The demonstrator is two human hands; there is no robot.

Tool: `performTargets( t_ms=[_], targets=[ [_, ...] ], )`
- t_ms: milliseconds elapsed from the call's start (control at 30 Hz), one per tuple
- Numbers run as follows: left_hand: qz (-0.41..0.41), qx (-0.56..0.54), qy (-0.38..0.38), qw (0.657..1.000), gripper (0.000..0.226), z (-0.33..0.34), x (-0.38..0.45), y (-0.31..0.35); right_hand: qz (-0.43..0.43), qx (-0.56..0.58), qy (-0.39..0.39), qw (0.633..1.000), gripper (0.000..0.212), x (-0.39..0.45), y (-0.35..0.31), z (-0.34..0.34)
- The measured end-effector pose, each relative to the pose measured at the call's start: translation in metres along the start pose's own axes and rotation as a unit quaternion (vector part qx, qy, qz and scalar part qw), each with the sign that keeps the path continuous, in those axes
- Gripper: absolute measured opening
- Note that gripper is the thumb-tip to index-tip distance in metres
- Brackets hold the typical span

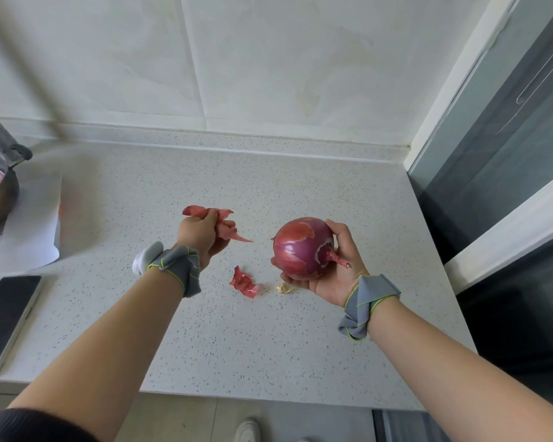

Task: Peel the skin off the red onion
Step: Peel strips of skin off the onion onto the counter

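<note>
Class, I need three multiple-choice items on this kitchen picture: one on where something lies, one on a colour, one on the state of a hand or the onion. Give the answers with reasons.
1. Where does the phone lie?
A. on the counter's left edge
B. beside the right hand
C. under the onion

2. What colour is the loose skin scrap on the counter?
A. green
B. reddish
C. white

3. What is the left hand doing?
A. lying flat on the counter
B. gripping torn onion skin
C. holding the phone

Answers:
1 A: the phone lies far left, away from both hands.
2 B: the scrap matches the red onion, held by the right hand.
3 B: its fingers are curled round the peeled skin pieces.
</note>
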State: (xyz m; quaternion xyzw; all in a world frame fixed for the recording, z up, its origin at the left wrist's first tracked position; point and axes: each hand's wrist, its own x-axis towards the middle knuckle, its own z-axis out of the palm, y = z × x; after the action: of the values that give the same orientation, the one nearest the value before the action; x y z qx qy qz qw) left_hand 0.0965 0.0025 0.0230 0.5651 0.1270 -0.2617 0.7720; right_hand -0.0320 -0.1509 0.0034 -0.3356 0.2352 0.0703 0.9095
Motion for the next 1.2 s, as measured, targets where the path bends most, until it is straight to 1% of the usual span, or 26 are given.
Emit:
performTargets(
  t_ms=[33,67,133,200,267,300,333,400,433,467,567,667,700,733,800,833,867,900,967,1000,1033,1067,1100,1133,1167,1200],
  targets=[
    [-0.002,0.032,0.028,0.999,0.039,-0.006,0.005,-0.001,-0.003,0.005,-0.002,1.000,0.069,-0.001,-0.001,-0.002],
    [-0.005,0.094,0.059,0.994,0.031,-0.012,0.012,-0.004,-0.007,0.008,-0.001,1.000,0.063,-0.001,-0.001,-0.005],
    [-0.013,0.257,0.111,0.960,0.023,-0.024,0.025,-0.010,-0.011,0.014,0.003,1.000,0.057,0.000,-0.002,-0.009],
    [-0.037,0.371,0.128,0.919,0.019,-0.034,0.034,-0.018,-0.014,0.020,0.007,1.000,0.056,0.002,-0.001,-0.012],
    [-0.061,0.439,0.122,0.888,0.013,-0.041,0.039,-0.026,-0.019,0.031,0.012,0.999,0.053,0.003,0.002,-0.016],
    [-0.070,0.450,0.122,0.882,0.011,-0.046,0.039,-0.031,-0.020,0.037,0.015,0.999,0.050,0.003,0.004,-0.018],
    [-0.074,0.448,0.118,0.883,0.014,-0.050,0.041,-0.034,-0.023,0.041,0.018,0.999,0.049,0.003,0.005,-0.020],
    [-0.059,0.426,0.100,0.897,0.019,-0.058,0.040,-0.042,-0.023,0.048,0.020,0.998,0.049,0.004,0.007,-0.023],
    [-0.049,0.425,0.087,0.900,0.016,-0.061,0.038,-0.045,-0.023,0.052,0.020,0.998,0.050,0.004,0.008,-0.024],
    [-0.040,0.431,0.079,0.898,0.020,-0.063,0.037,-0.048,-0.024,0.055,0.020,0.998,0.050,0.004,0.009,-0.025],
    [-0.043,0.447,0.095,0.888,0.054,-0.064,0.033,-0.050,-0.024,0.060,0.027,0.998,0.051,0.002,0.010,-0.025],
    [-0.042,0.481,0.104,0.870,0.075,-0.063,0.032,-0.042,-0.023,0.046,0.027,0.998,0.057,0.000,0.007,-0.022],
    [-0.036,0.503,0.103,0.857,0.079,-0.061,0.030,-0.036,-0.025,0.032,0.030,0.999,0.060,-0.001,0.005,-0.020],
    [-0.022,0.538,0.099,0.837,0.081,-0.058,0.028,-0.031,-0.027,0.016,0.035,0.999,0.062,-0.002,0.003,-0.018],
    [0.031,0.626,0.092,0.774,0.080,-0.050,0.023,-0.020,-0.031,-0.019,0.056,0.998,0.068,-0.003,-0.001,-0.012],
    [0.065,0.656,0.087,0.747,0.078,-0.045,0.021,-0.015,-0.034,-0.037,0.068,0.996,0.070,-0.003,-0.002,-0.010],
    [0.097,0.672,0.080,0.730,0.072,-0.040,0.019,-0.012,-0.038,-0.051,0.080,0.995,0.070,-0.003,-0.003,-0.008],
    [0.125,0.676,0.067,0.723,0.061,-0.035,0.017,-0.009,-0.044,-0.061,0.089,0.993,0.067,-0.003,-0.005,-0.006],
    [0.155,0.653,0.031,0.740,0.034,-0.030,0.015,-0.008,-0.050,-0.067,0.103,0.991,0.059,-0.002,-0.005,-0.005],
    [0.153,0.643,0.019,0.751,0.025,-0.030,0.014,-0.011,-0.051,-0.066,0.105,0.991,0.056,-0.001,-0.005,-0.003],
    [0.145,0.635,0.013,0.758,0.021,-0.031,0.015,-0.017,-0.053,-0.063,0.106,0.991,0.053,-0.001,-0.005,-0.002],
    [0.133,0.627,0.014,0.768,0.022,-0.034,0.017,-0.023,-0.053,-0.060,0.107,0.991,0.050,-0.001,-0.004,-0.001],
    [0.111,0.610,0.017,0.785,0.027,-0.038,0.019,-0.029,-0.055,-0.057,0.110,0.991,0.048,0.001,-0.003,-0.001],
    [0.082,0.588,0.021,0.804,0.036,-0.042,0.019,-0.035,-0.055,-0.054,0.115,0.990,0.048,0.002,-0.002,0.000],
    [0.052,0.574,0.030,0.817,0.047,-0.046,0.019,-0.039,-0.058,-0.056,0.121,0.989,0.047,0.003,-0.002,0.001],
    [0.033,0.581,0.042,0.812,0.058,-0.049,0.016,-0.041,-0.062,-0.063,0.124,0.988,0.044,0.003,-0.002,0.003]
  ],
)
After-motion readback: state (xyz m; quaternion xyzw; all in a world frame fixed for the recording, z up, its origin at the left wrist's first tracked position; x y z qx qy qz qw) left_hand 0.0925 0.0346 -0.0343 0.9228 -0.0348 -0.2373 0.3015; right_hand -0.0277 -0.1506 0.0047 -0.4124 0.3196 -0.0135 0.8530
